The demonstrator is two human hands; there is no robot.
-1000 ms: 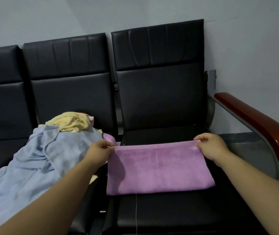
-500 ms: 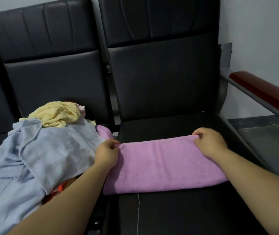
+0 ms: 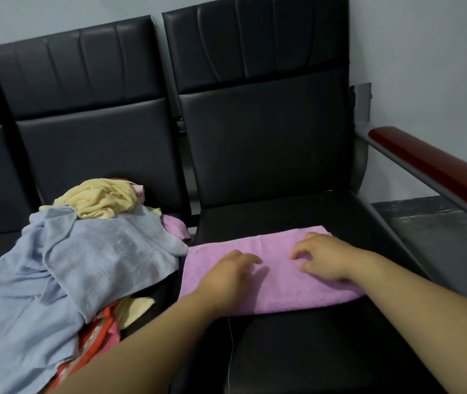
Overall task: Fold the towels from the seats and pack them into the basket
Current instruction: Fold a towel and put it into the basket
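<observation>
Left hand [image 3: 226,275], right hand [image 3: 324,258] relaxed flat on pink towel [image 3: 277,292], pile [image 3: 98,260] beside left edge

The blue towel [image 3: 56,280] runs off the left and near edges, so no idea how big it really is. Buried under it are an orange patterned cloth [image 3: 95,334] and a purple lump [image 3: 174,226], both mostly covered. A pink scrap [image 3: 139,189] pokes out behind the yellow towel [image 3: 98,200], can't tell what it is. The armrest [image 3: 439,174] gets cut off on the right. The left hand [image 3: 226,273] has blurry fingers [image 3: 250,260], so I can't say if they're touching the folded purple towel [image 3: 277,285].
</observation>
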